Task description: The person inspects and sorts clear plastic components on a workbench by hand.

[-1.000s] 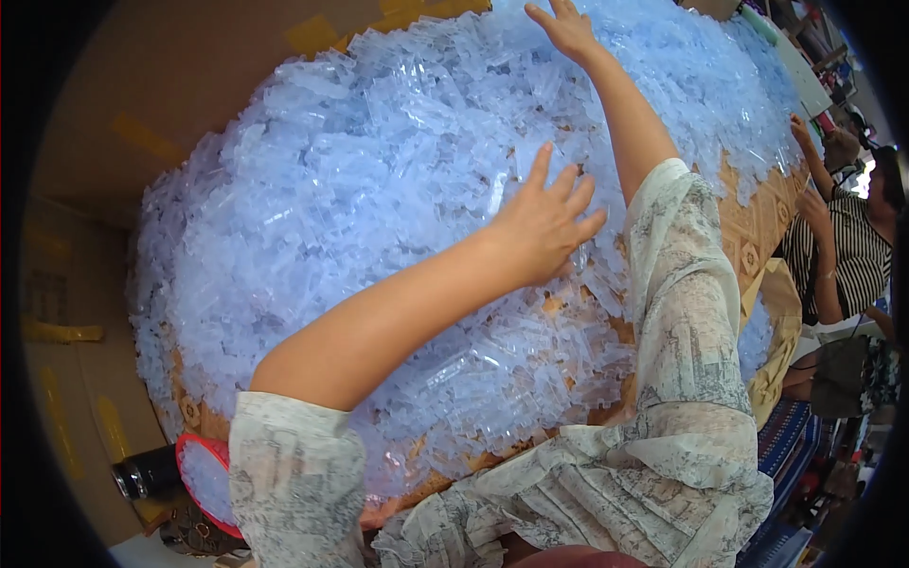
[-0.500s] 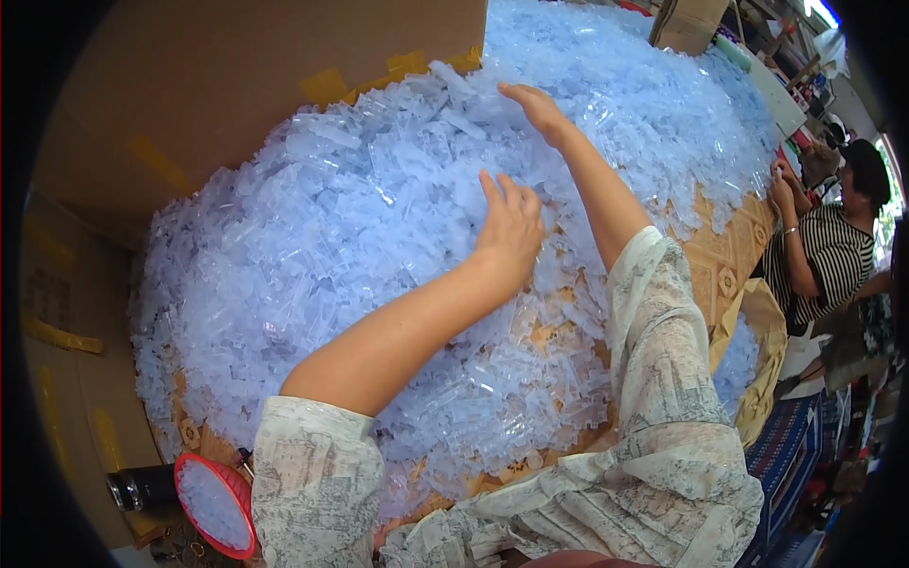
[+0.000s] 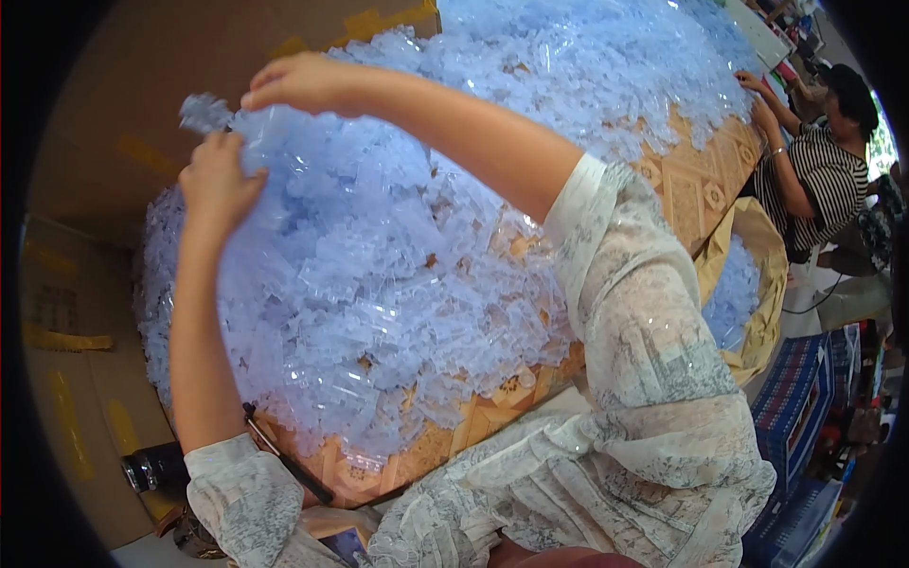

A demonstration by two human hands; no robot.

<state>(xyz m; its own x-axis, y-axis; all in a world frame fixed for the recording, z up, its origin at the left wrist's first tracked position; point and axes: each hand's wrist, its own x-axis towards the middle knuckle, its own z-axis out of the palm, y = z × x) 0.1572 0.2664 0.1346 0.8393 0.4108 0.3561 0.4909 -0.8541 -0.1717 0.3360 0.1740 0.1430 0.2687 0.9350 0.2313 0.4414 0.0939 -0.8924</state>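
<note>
A broad heap of small clear plastic pieces (image 3: 350,256), bluish in the light, covers the table. At its far left edge my left hand (image 3: 220,185) is raised over the heap, fingers pointing away and thumb spread to the side. My right hand (image 3: 303,83) reaches across from the right, its fingers stretched toward the left hand and slightly bent. Just beyond the left fingertips, a blurred clump of pieces (image 3: 205,114) shows against the cardboard. More pieces lie between the two hands; whether either hand grips any is not visible.
Tall cardboard walls (image 3: 85,170) with yellow tape bound the heap at left and back. A patterned tabletop (image 3: 696,180) shows at right. Near it stand a brown paper sack (image 3: 762,275) of pieces and a person in a striped top (image 3: 819,166). A black cylinder (image 3: 151,469) lies lower left.
Both hands have swept left across the heap to its far left edge, and pieces there have shifted. The red bowl at lower left is out of sight. My view has shifted slightly.
</note>
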